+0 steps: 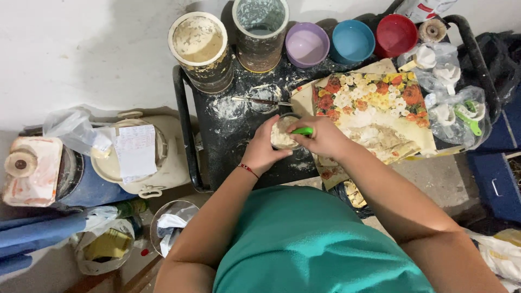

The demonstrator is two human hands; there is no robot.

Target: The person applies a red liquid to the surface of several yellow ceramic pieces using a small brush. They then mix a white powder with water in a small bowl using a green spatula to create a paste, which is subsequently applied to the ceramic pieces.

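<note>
The left hand (262, 147) wraps its grip around a small bowl (284, 132) of pale paste, steadying it on the black worktop (228, 135). The right hand (324, 135) has its grip pinched on a green tool (302, 131) over the bowl's rim. Just right of the bowl lies a floral cloth (374, 106). Behind stand two dusty tubs (201, 49), with purple (307, 44), blue (353, 40) and red (395, 35) cups beside them.
</note>
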